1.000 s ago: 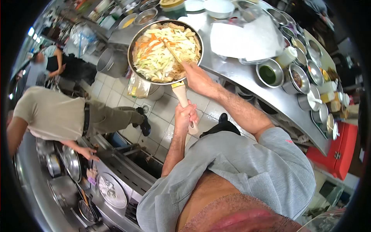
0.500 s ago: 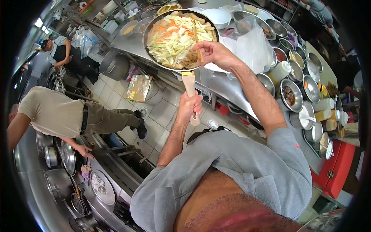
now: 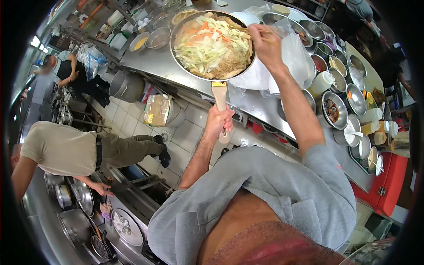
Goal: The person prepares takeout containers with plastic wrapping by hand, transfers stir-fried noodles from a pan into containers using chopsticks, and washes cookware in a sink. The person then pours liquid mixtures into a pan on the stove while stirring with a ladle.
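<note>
My left hand [image 3: 218,121] is wrapped round the beige handle [image 3: 219,94] of a frying pan [image 3: 176,62]. Shredded cabbage [image 3: 201,48], carrot strips [image 3: 204,33] and thin brown noodles [image 3: 229,62] fill the pan. At its right rim my right hand [image 3: 266,44] is closed on a pair of chopsticks [image 3: 244,30], whose tips point left into the food. White sheets of paper or plastic [image 3: 289,55] lie on the counter beneath my right forearm.
Metal bowls [image 3: 334,110] of ingredients and squeeze bottles [image 3: 321,84] crowd the steel counter [image 3: 150,59] on the right. A large pot [image 3: 126,86] and a boxed bucket [image 3: 161,110] stand on the floor. One person [image 3: 66,145] leans over the left worktop; another [image 3: 70,70] stands farther back.
My right hand has moved right and up, from over the pan's lower right to its right rim. The chopsticks now lie flatter, pointing left. The left hand keeps its grip on the handle.
</note>
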Available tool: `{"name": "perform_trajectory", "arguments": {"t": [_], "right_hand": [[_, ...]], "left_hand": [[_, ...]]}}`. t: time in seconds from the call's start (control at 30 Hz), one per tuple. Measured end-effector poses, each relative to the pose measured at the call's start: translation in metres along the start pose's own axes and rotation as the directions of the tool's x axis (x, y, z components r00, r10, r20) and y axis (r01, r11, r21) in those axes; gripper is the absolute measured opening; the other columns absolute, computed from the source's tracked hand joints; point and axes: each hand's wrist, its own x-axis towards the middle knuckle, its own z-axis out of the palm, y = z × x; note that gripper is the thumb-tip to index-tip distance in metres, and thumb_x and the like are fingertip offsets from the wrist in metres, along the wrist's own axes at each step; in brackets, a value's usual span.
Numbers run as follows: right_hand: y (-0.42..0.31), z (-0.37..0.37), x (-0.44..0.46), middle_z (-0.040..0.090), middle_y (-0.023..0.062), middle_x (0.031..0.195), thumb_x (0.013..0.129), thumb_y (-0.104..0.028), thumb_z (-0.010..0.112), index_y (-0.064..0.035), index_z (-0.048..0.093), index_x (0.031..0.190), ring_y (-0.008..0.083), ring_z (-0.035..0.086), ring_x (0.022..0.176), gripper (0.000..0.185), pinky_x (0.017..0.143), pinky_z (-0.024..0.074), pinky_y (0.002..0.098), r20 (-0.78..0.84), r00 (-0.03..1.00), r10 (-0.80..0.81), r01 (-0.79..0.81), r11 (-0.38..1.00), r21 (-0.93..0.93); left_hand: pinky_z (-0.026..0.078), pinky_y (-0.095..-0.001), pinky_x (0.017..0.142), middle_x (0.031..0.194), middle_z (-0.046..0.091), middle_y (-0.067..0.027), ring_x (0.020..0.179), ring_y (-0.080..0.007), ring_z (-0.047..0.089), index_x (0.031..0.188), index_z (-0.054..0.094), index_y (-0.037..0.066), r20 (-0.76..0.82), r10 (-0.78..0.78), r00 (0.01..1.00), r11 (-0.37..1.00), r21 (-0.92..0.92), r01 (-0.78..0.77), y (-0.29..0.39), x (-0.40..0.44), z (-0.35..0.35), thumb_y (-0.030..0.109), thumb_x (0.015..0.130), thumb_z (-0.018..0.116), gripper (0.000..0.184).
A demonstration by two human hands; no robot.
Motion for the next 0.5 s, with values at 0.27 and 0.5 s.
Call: {"name": "perform_trajectory", "arguments": {"t": [0.27, 0.5], "right_hand": [[-0.064, 0.016, -0.07, 0.064, 0.0065, 0.078, 0.087, -0.016, 0.057, 0.0009, 0.063, 0.092, 0.0115, 0.059, 0.066, 0.018, 0.059, 0.0485, 0.0242, 0.283, 0.876, 0.392, -0.483, 0.706, 0.518], [-0.028, 0.023, -0.098, 0.063, 0.01, 0.083, 0.086, -0.008, 0.056, 0.0036, 0.061, 0.09, 0.0153, 0.06, 0.07, 0.013, 0.062, 0.0476, 0.0248, 0.046, 0.987, 0.155, -0.162, 0.941, 0.297]], "left_hand": [[0.034, -0.0282, 0.033, 0.052, 0.038, 0.0007, 0.035, -0.0085, 0.036, 0.085, 0.039, 0.008, 0.002, -0.049, 0.999, 0.996, 0.073, 0.048, 0.002, 0.02, -0.004, 0.0, 0.075, 0.056, 0.021], [0.034, -0.0283, 0.032, 0.052, 0.038, 0.0, 0.035, -0.0089, 0.036, 0.084, 0.039, 0.007, -0.004, -0.028, 1.0, 0.99, 0.14, 0.028, -0.006, 0.024, -0.004, 0.0, 0.075, 0.057, 0.021]]}}
